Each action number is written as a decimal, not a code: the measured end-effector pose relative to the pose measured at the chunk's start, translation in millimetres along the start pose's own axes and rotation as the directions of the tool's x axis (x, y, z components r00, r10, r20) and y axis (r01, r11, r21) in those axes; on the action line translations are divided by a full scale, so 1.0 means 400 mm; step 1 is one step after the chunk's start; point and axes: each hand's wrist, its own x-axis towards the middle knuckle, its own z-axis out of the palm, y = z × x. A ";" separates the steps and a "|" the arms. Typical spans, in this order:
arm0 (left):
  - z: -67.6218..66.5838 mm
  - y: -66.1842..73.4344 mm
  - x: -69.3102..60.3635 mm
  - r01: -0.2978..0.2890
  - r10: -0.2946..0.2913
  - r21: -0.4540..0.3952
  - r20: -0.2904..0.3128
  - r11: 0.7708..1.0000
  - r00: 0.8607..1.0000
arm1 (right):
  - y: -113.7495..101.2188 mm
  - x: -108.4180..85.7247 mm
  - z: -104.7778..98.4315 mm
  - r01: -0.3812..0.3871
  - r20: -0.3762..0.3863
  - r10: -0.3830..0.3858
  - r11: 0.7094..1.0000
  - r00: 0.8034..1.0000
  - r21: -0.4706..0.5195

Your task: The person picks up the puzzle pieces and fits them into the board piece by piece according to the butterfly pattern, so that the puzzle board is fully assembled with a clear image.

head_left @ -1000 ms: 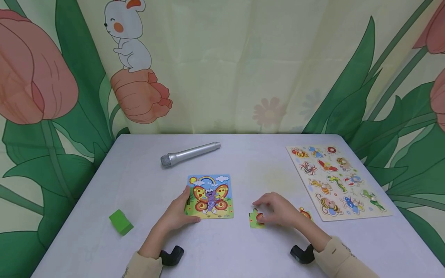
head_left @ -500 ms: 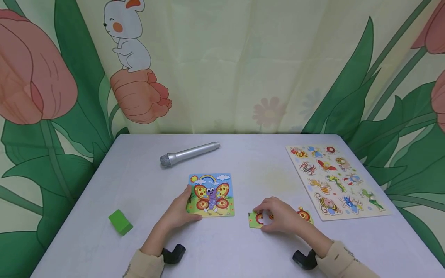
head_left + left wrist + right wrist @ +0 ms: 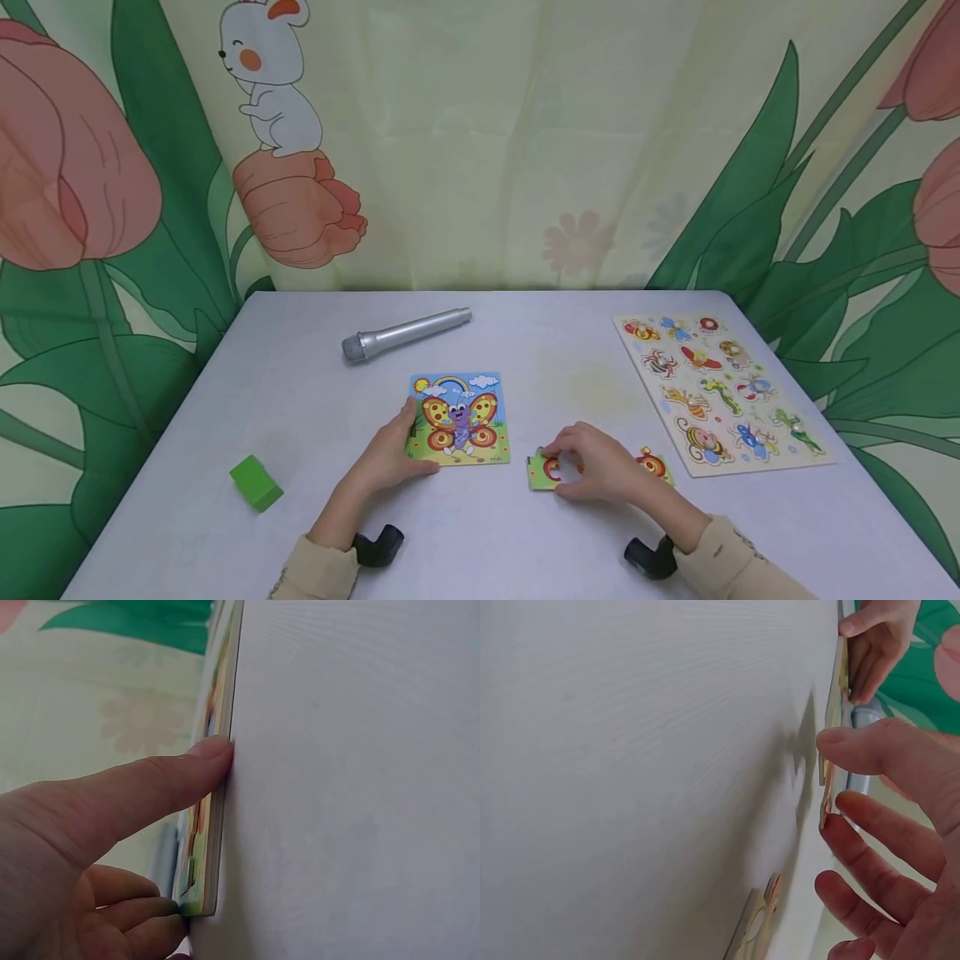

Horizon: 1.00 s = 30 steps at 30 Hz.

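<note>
A square butterfly puzzle [image 3: 459, 425] lies in the middle of the table. My left hand [image 3: 386, 457] holds it at the lower left, thumb on the near edge and fingers at the left side, as the left wrist view also shows. To its right, my right hand [image 3: 603, 467] pinches a green jigsaw piece [image 3: 537, 473] with red curves between thumb and fingers. The right wrist view shows that piece [image 3: 827, 796] edge-on, over a shadow; its far part is hidden by the hand. Another jigsaw piece [image 3: 657, 468] lies partly hidden behind the right hand.
A silver microphone [image 3: 408, 333] lies behind the puzzle. A green block [image 3: 256, 483] sits at the left. On the right is a large board of insect pictures [image 3: 720, 400]. A printed curtain [image 3: 480, 167] hangs behind the table [image 3: 480, 542].
The right hand has closed its fingers and thumb round the green jigsaw piece and shifted slightly left with it. The butterfly puzzle has slid a little away and to the right.
</note>
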 end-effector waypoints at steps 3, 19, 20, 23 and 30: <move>-0.003 -0.006 -0.001 -0.003 0.003 0.001 0.007 1.000 1.000 | -0.010 0.010 0.002 0.032 -0.024 -0.032 0.999 0.999 -0.007; -0.014 -0.014 -0.006 -0.023 0.022 0.036 0.033 0.999 0.999 | -0.102 0.130 0.025 0.172 -0.040 -0.170 0.984 0.985 0.042; -0.014 -0.016 -0.006 -0.023 0.021 0.038 0.035 0.999 0.999 | -0.111 0.141 0.029 0.186 -0.040 -0.185 0.982 0.982 0.039; -0.018 -0.018 -0.005 -0.031 0.029 0.035 0.044 0.999 0.999 | -0.137 0.172 0.039 0.219 -0.033 -0.218 0.976 0.975 0.019; -0.027 -0.020 -0.002 -0.068 0.065 0.039 0.076 0.997 0.995 | -0.179 0.235 0.068 0.249 -0.002 -0.249 0.968 0.968 0.009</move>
